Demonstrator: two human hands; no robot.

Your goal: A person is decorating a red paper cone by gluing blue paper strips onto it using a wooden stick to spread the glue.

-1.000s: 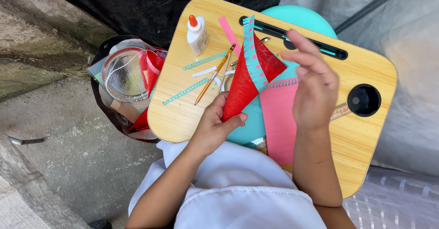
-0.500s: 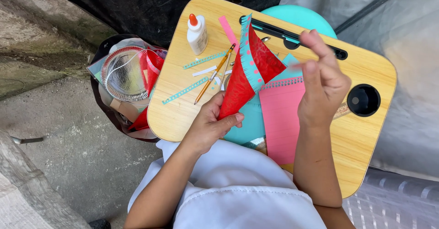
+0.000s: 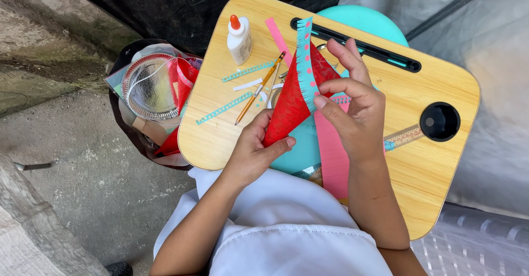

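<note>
Mid-frame over the counter (image 3: 231,138), the left hand (image 3: 250,154) pinches a red cone (image 3: 289,108) at its lower tip; the right hand's (image 3: 358,116) fingers (image 3: 330,108) press a teal fringe (image 3: 305,61) along it. Loose pressure could let the fringe peel crooked.

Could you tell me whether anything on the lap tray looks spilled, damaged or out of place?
Nothing looks spilled or damaged. The glue bottle stands upright and capped, and the pencil and teal paper strips lie loose on the wooden lap tray. The left hand and right hand hold a red paper cone, its teal fringe sticking up past the cone's end.
</note>
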